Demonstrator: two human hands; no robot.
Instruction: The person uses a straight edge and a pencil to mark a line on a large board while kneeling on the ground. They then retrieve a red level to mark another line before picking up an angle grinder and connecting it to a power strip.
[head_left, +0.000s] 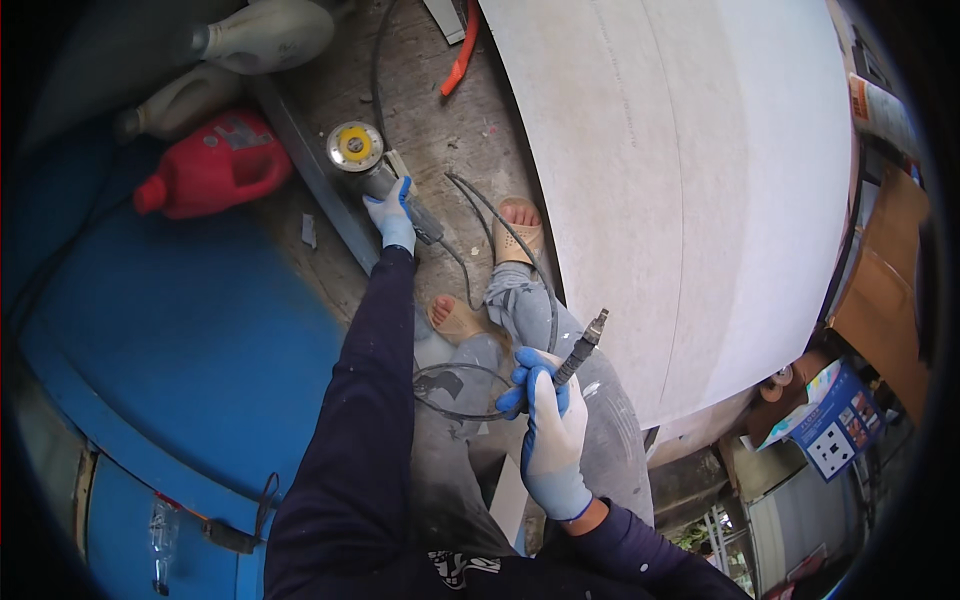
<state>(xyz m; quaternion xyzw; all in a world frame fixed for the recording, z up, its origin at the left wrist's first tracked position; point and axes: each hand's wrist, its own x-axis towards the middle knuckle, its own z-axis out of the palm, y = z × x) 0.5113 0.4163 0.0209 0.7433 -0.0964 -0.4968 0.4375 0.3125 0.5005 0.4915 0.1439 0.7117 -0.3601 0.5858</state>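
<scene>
My left hand [393, 212], in a white and blue glove, is wrapped round the body of an angle grinder [425, 222]. The grinder's round disc [355, 147] has a yellow centre and faces up. Its black cable [462, 262] runs off the rear end and loops past my feet and knees. Closer in, my gloved right hand [553, 430] is closed round a dark cable connector [580, 350] with a ribbed sleeve. The connector's narrow tip points up and away, touching nothing. Part of the cable is hidden by my right fingers.
A white board [700, 200] stretches along the right. At left lie a blue panel [190, 330], a red jug [225, 165] and pale jugs [270, 38]. An orange hose piece [460, 65] lies on the worn floor. A clear bottle [162, 540] is at lower left, cartons [885, 300] at right.
</scene>
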